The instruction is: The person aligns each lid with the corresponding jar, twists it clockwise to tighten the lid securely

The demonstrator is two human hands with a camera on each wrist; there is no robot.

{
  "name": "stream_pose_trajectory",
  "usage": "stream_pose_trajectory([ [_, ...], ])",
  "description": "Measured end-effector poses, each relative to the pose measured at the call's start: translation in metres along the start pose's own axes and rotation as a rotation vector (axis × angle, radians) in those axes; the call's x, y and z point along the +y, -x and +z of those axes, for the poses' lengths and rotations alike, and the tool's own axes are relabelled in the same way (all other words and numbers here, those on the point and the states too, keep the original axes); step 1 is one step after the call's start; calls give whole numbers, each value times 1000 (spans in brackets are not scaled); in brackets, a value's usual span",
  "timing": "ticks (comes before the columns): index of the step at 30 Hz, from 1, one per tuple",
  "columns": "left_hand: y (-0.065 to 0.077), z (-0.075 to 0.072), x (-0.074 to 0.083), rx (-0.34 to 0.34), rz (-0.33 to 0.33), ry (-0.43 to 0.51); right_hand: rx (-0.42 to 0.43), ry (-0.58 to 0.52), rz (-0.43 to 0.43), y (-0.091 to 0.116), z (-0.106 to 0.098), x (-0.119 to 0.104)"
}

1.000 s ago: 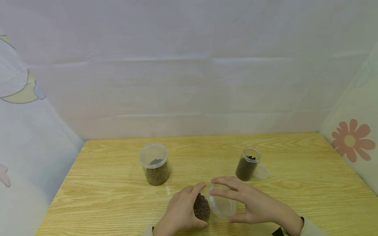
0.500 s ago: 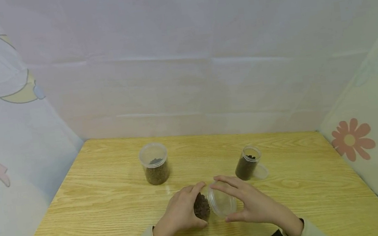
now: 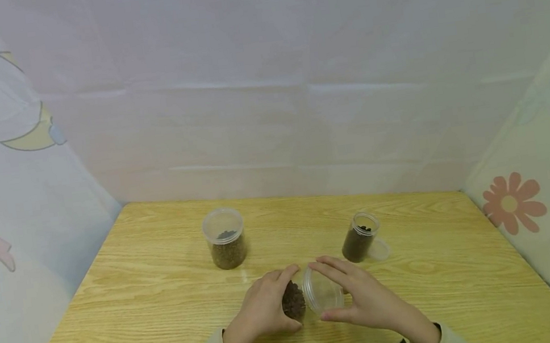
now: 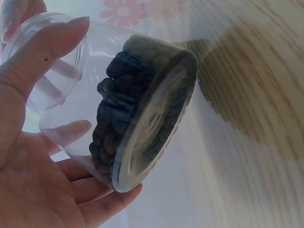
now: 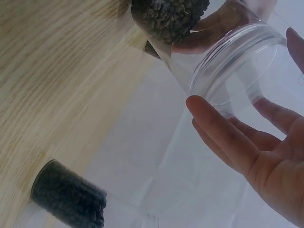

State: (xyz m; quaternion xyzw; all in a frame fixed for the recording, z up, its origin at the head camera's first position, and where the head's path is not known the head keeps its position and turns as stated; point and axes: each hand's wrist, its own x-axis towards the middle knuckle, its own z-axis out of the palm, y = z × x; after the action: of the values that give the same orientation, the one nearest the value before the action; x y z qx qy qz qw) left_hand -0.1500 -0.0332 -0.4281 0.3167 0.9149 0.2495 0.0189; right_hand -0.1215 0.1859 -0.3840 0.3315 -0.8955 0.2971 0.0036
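A clear plastic jar (image 4: pixel 109 80) of dark brown beans is tilted, its mouth toward the right. My left hand (image 3: pixel 266 307) holds it, thumb on one side and fingers along the other. At the mouth is a clear ridged lid (image 3: pixel 328 298). My right hand (image 3: pixel 364 292) grips the lid's edge, fingers on the far side and thumb on the near side. In the right wrist view, fingertips touch the lid's rim (image 5: pixel 228 57). The beans lie near the jar's base in the left wrist view.
A wide clear jar (image 3: pixel 228 251), partly filled with dark grains, stands at the back left of the wooden table (image 3: pixel 141 302). Toward the back right is a narrower jar (image 3: pixel 357 244) of dark beans, uncovered, with a flat clear lid (image 3: pixel 380 250) beside it. Printed cloth surrounds the table.
My right hand's thumb and fingers have shifted slightly around the lid, the thumb moving left along its near edge. My left hand and the jar stay nearly still.
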Motion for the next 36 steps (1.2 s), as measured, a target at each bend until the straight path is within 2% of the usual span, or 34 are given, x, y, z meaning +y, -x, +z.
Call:
stream_pose_trajectory([
  [5,0,0,0,-2,0,3,-20,112,-48,1,-2,2],
  [12,1,0,-1,-20,-16,26,-24,170,-274,-2,-3,9],
  [17,1,0,-2,-27,-23,27,-40,181,-364,-6,-2,14],
  [24,0,-1,-2,-29,-22,27,-18,172,-365,-7,0,15],
  [36,1,-1,-1,-19,-12,26,52,191,-243,-4,2,4],
])
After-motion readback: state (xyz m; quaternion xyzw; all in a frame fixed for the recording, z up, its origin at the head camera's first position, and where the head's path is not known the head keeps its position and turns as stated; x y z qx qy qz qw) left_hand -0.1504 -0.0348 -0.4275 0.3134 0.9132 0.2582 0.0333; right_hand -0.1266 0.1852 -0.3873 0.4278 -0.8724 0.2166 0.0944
